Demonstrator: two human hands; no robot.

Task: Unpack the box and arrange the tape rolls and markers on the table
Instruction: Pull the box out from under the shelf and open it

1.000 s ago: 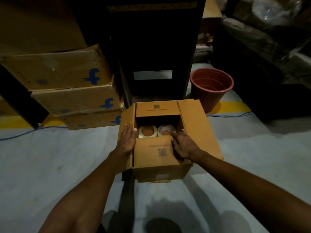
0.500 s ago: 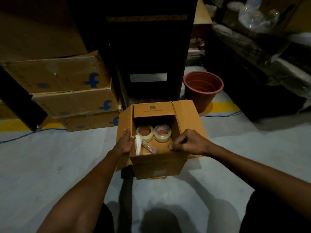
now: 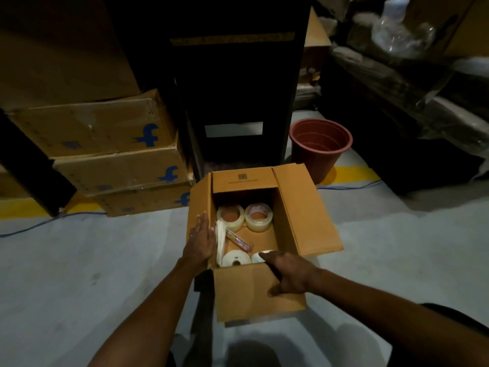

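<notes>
Your hands are both on the open cardboard box point(image 3: 260, 290), one to each side of it. Your left hand point(image 3: 199, 243) lies flat with straight fingers against the box's left flap point(image 3: 200, 205), pressing it outward. Your right hand point(image 3: 287, 272) is curled over the box's near wall, fingers reaching over the rim and thumb down on the outer face, gripping it.

Inside the box, two clear tape rolls point(image 3: 258, 217) lie side by side toward the far wall, flat on the bottom. Two white rolls point(image 3: 235, 259) sit against the near wall, the right one partly hidden under your fingers. Between the two pairs, toward the left wall, a pink marker point(image 3: 239, 240) lies slanted, perhaps in a clear wrapper; the light is too dim to be sure. A bundle of thin white strips point(image 3: 220, 241) stands against the left wall.

The box rests on the grey tabletop point(image 3: 79, 260). Beyond the box's far right corner stands a reddish-brown plastic pot point(image 3: 320, 144). Left of the box, three stacked cartons point(image 3: 105, 154) carry blue logos.
</notes>
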